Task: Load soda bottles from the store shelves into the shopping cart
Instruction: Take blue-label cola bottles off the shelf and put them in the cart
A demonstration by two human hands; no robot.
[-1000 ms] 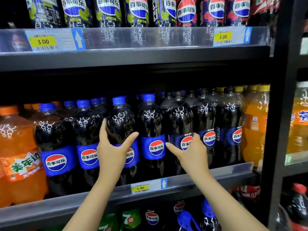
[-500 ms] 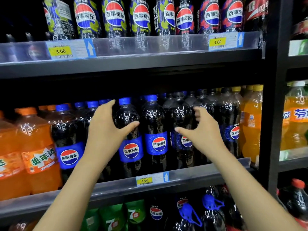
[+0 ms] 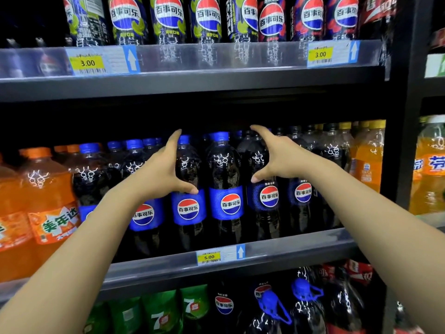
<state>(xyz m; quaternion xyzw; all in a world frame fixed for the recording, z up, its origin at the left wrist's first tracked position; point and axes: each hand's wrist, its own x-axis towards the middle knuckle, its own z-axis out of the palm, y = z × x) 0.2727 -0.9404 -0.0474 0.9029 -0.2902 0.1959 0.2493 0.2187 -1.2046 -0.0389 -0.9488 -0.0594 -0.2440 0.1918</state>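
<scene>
Left hand [image 3: 161, 172] spread wide, fingers straight up along the left side of a blue-capped cola bottle [image 3: 189, 213], thumb across its front just above the label; not closed round it. Right hand [image 3: 283, 157] likewise open, C-shaped, before a dark-capped cola bottle [image 3: 263, 213]; contact unclear. Third cola bottle [image 3: 225, 179] between them. All upright on the middle shelf [image 3: 301, 247]. Orange soda bottles [image 3: 45, 201] far left.

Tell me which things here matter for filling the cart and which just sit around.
In the job: left hand, right hand, the blue-capped cola bottle and the dotted-label cola bottle they reach for.
Just there: orange soda bottles, green bottles, price tags.
</scene>
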